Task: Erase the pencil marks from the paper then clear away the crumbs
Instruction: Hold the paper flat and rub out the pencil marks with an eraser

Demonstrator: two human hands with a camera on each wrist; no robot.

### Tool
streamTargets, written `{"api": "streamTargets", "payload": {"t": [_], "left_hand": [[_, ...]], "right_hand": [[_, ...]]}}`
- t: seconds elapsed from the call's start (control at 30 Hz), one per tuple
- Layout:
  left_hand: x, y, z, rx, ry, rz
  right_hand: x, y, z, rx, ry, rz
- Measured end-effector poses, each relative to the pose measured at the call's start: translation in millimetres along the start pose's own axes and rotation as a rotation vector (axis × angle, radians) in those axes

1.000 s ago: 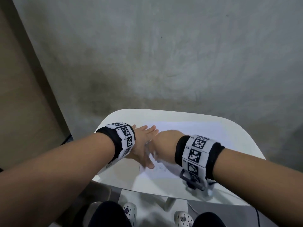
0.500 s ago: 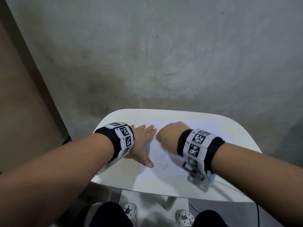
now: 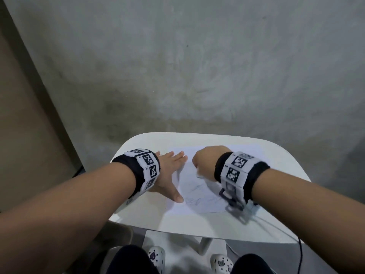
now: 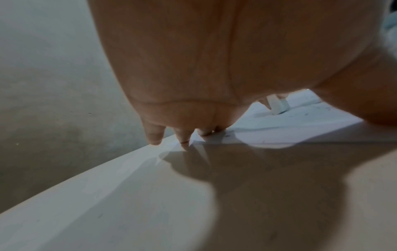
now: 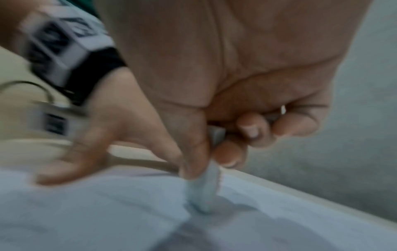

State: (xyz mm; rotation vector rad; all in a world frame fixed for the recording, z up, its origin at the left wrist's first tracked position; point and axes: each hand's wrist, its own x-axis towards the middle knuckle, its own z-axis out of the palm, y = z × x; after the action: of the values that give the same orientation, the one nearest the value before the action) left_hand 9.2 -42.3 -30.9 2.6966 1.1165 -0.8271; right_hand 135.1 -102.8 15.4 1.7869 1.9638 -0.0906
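paper (image 3: 199, 186): one white sheet is lying flat on the white table (image 3: 280, 159), its near edge just back from the table's near edge
pencil marks (image 3: 194, 200): faint grey scribbles are showing on the near part of the sheet, by the left thumb; the far part is looking blank
eraser (image 5: 204, 190): one pale grey-white block is standing on end, its lower tip touching the sheet; blurred in the right wrist view
right hand (image 3: 205, 161): thumb and fingers are pinching the eraser, the other fingers curled in
left hand (image 3: 167, 171): it is lying flat with fingers straight and spread, pressing the sheet's left edge, holding nothing
crumbs (image 4: 305, 113): small dark specks are lying on the sheet in the left wrist view; too small to count
wristbands (image 3: 237, 169): two, one on each wrist, black with white coded tiles
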Motion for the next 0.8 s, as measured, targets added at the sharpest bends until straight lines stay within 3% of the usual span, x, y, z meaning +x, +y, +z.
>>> {"api": "streamTargets", "payload": {"t": [0.13, 0.27, 0.37, 0.5, 0.63, 0.73, 0.8], "left_hand": [[-0.5, 1.4, -0.9, -0.011, 0.015, -0.004], [-0.5, 0.2, -0.5, -0.021, -0.004, -0.008], [-3.4, 5.0, -2.8, -0.003, 0.005, -0.012], [-2.4, 1.4, -1.5, -0.01, -0.001, -0.011], [-0.8, 2.8, -0.2, 0.004, 0.015, -0.015], [-0.4, 0.2, -0.2, -0.011, 0.001, -0.002], [0.1, 0.7, 0.7, -0.006, -0.005, -0.006]], "right_hand": [[-8.4, -18.8, 8.1, 0.081, -0.012, -0.172], [-2.7, -5.4, 4.1, 0.031, 0.023, -0.038], [-15.6, -22.7, 4.9, 0.03, -0.024, -0.173], [2.5, 4.8, 1.5, 0.024, 0.042, 0.004], [-7.2, -17.0, 11.2, 0.006, -0.05, -0.159], [-0.4, -1.3, 6.9, 0.005, 0.027, -0.04], [-1.6, -2.7, 10.0, -0.008, 0.035, -0.046]]}}
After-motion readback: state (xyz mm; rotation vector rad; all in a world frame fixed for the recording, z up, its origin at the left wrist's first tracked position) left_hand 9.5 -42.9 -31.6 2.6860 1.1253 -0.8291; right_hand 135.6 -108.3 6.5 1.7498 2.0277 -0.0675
